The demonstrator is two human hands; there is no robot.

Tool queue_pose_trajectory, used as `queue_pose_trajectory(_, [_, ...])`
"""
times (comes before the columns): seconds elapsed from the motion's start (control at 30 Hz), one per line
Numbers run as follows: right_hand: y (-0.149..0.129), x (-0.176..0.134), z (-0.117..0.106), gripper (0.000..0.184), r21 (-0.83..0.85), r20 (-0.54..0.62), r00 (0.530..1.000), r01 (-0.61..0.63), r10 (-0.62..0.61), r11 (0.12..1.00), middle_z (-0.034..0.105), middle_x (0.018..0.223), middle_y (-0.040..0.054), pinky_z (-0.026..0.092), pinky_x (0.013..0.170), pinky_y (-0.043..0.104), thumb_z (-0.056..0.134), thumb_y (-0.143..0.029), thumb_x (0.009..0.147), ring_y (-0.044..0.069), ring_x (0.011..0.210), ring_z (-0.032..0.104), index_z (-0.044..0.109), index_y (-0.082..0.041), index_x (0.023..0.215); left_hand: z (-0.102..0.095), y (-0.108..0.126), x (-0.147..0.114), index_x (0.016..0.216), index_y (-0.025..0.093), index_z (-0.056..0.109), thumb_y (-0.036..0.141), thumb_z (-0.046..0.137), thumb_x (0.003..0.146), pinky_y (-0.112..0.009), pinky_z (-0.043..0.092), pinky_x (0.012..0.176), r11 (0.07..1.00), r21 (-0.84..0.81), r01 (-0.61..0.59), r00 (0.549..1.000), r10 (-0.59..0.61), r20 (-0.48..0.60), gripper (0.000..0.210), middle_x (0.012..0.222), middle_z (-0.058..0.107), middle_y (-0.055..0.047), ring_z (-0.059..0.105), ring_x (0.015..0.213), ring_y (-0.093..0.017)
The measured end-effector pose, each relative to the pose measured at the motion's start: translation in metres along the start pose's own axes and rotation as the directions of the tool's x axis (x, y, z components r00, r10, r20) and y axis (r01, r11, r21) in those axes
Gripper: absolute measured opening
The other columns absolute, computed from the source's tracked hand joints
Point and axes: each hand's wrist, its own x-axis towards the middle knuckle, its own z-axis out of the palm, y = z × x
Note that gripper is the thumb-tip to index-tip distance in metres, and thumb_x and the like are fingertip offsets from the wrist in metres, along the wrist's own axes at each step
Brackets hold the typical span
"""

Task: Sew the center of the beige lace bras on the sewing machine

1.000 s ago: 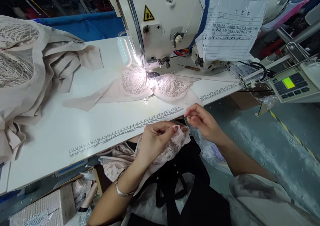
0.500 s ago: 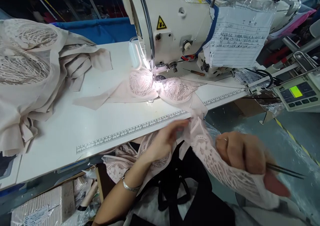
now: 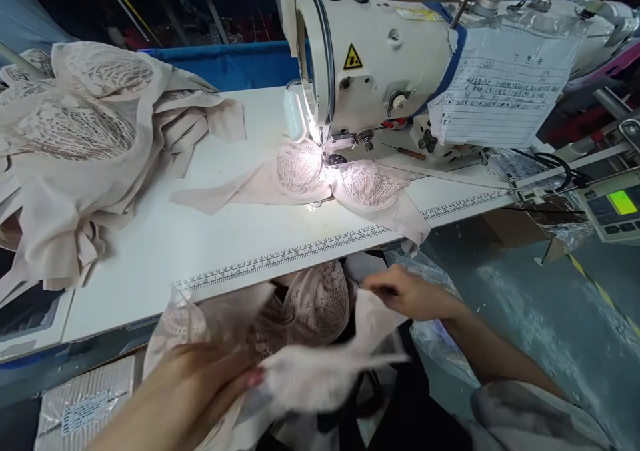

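Note:
A pale pink lace bra [image 3: 320, 374] stretches between my hands above my lap, smeared by motion. My right hand [image 3: 413, 294] pinches the fabric at its far right end; whether the dark tool is in that hand is hidden. My left hand [image 3: 197, 378], blurred, has its fingertips closed on the fabric at the left. Behind them, more lace bra pieces [image 3: 320, 298] lie over my lap at the table edge. Under the lit needle of the sewing machine [image 3: 375, 64], another lace bra [image 3: 367, 184] lies flat, its right wing hanging slightly over the edge.
A heap of lace bras [image 3: 95, 138] covers the table's left side. A printed ruler [image 3: 285, 258] runs along the front edge of the white table [image 3: 200, 238]. A small screwdriver [image 3: 407, 152] lies by the machine. A control panel [image 3: 617, 204] stands at right, a wrapped package [image 3: 83, 404] below left.
My right hand has moved left and inward, and my left hand has moved left and down. The bra they hold has swung from the right to across my lap. The view has shifted slightly.

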Motion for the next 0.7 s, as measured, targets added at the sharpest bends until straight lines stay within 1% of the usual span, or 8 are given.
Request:
queue_pose_trajectory(0.07, [0.022, 0.013, 0.021, 0.030, -0.251, 0.056, 0.970, -0.218, 0.239, 0.943, 0.064, 0.068, -0.0004, 0.039, 0.057, 0.023, 0.052, -0.035, 0.101, 0.013, 0.062, 0.059, 0.063, -0.019, 0.078, 0.029, -0.003, 0.014, 0.071, 0.021, 0.072, 0.030, 0.048, 0.097, -0.030, 0.040, 0.053, 0.969, 0.188, 0.158, 0.962, -0.194, 0.193, 0.037, 0.064, 0.071, -0.006, 0.068, 0.055, -0.023])
queue_pose_trajectory(0.17, [0.051, 0.022, 0.046, 0.024, -0.525, 0.015, 0.905, -0.354, 0.424, 0.774, 0.072, 0.075, 0.0072, 0.042, 0.060, 0.026, 0.058, -0.032, 0.098, 0.021, 0.071, 0.067, 0.072, -0.017, 0.086, 0.076, -0.004, 0.045, 0.075, 0.015, 0.074, 0.020, 0.044, 0.097, -0.031, 0.044, 0.058, 0.879, 0.383, 0.284, 0.887, -0.392, 0.244, 0.037, 0.079, 0.077, -0.015, 0.075, 0.072, -0.030])
queue_pose_trajectory(0.27, [0.061, 0.023, 0.048, 0.022, -0.609, -0.022, 0.905, -0.348, 0.424, 0.713, 0.074, 0.083, 0.0156, 0.046, 0.065, 0.031, 0.053, -0.011, 0.094, 0.026, 0.079, 0.070, 0.074, -0.012, 0.096, 0.094, -0.004, 0.060, 0.085, 0.013, 0.074, 0.015, 0.044, 0.097, -0.032, 0.046, 0.057, 0.875, 0.459, 0.151, 0.958, -0.245, 0.151, 0.032, 0.075, 0.075, -0.015, 0.073, 0.068, -0.031])
queue_pose_trajectory(0.33, [0.054, 0.022, 0.039, 0.030, -0.646, -0.014, 0.923, -0.302, 0.384, 0.701, 0.075, 0.096, 0.0169, 0.049, 0.070, 0.032, 0.047, -0.002, 0.089, 0.027, 0.089, 0.070, 0.074, -0.012, 0.100, 0.084, -0.003, 0.065, 0.088, 0.013, 0.071, 0.005, 0.044, 0.094, -0.033, 0.047, 0.058, 0.885, 0.459, -0.082, 0.996, 0.067, 0.051, 0.028, 0.074, 0.072, -0.011, 0.069, 0.063, -0.027])
queue_pose_trajectory(0.37, [0.049, 0.022, 0.032, 0.033, -0.662, 0.000, 0.949, -0.236, 0.315, 0.711, 0.074, 0.102, 0.0163, 0.049, 0.071, 0.031, 0.046, 0.000, 0.087, 0.026, 0.093, 0.070, 0.073, -0.013, 0.100, 0.075, -0.002, 0.069, 0.089, 0.013, 0.069, 0.002, 0.045, 0.094, -0.034, 0.048, 0.061, 0.869, 0.443, -0.218, 0.969, 0.247, -0.009, 0.027, 0.076, 0.071, -0.009, 0.067, 0.064, -0.025])
queue_pose_trajectory(0.47, [0.029, 0.024, 0.007, 0.032, -0.692, 0.002, 0.995, 0.075, -0.102, 0.718, 0.073, 0.101, 0.0111, 0.049, 0.067, 0.029, 0.044, 0.000, 0.087, 0.021, 0.086, 0.068, 0.070, -0.016, 0.094, 0.039, -0.002, 0.098, 0.097, 0.013, 0.064, 0.007, 0.051, 0.097, -0.035, 0.051, 0.073, 0.785, 0.365, -0.500, 0.787, 0.588, -0.188, 0.015, 0.084, 0.070, -0.008, 0.064, 0.075, -0.022])
queue_pose_trajectory(0.57, [0.016, 0.035, -0.027, 0.030, -0.712, -0.116, 0.903, 0.216, -0.414, 0.669, 0.070, 0.084, 0.0052, 0.045, 0.057, 0.024, 0.042, 0.000, 0.090, 0.015, 0.068, 0.063, 0.065, -0.018, 0.089, 0.010, -0.009, 0.151, 0.105, 0.014, 0.061, 0.012, 0.052, 0.099, -0.035, 0.050, 0.075, 0.793, 0.294, -0.535, 0.757, 0.603, -0.252, 0.011, 0.095, 0.069, -0.009, 0.061, 0.085, -0.022])
queue_pose_trajectory(0.7, [0.016, 0.073, -0.083, 0.020, -0.733, -0.336, 0.867, 0.005, -0.369, 0.680, 0.070, 0.076, 0.0019, 0.045, 0.057, 0.026, 0.048, -0.014, 0.098, 0.016, 0.064, 0.063, 0.064, -0.022, 0.088, -0.009, -0.021, 0.226, 0.105, 0.012, 0.060, 0.016, 0.049, 0.099, -0.038, 0.048, 0.079, 0.855, 0.216, -0.472, 0.819, 0.516, -0.251, 0.014, 0.106, 0.065, -0.015, 0.055, 0.093, -0.025])
